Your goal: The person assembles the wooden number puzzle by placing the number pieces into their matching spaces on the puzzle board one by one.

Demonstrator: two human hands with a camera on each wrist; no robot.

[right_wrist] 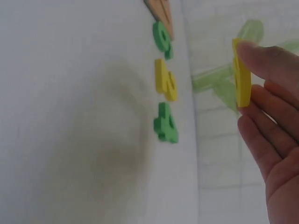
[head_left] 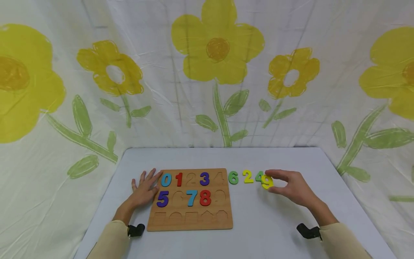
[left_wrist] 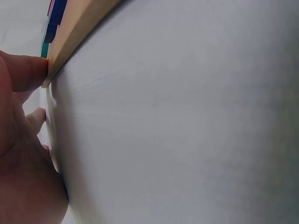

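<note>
Between thumb and fingers, my right hand (head_left: 295, 187) pinches a yellow number 9 (head_left: 267, 182), lifted above the table; the right wrist view shows the yellow piece (right_wrist: 242, 77) edge-on. My left hand (head_left: 144, 192) lies with fingers spread at the left edge of a wooden number board (head_left: 191, 217), its thumb touching the board's side in the left wrist view. Set in the board are the 0 (head_left: 166, 179), 1, 3, 5 (head_left: 162, 199), 7 and 8 (head_left: 205, 198). Bare outlined recesses show between them, such as the 2 and 4 shapes in the top row.
Right of the board, a green 6 (head_left: 233, 177), a yellow 2 (head_left: 248, 176) and a green 4 (head_left: 259, 176) lie in a row on the white table (head_left: 258, 230). Behind the table hangs a flower-printed curtain (head_left: 155, 118). The board's bottom row has several shape outlines.
</note>
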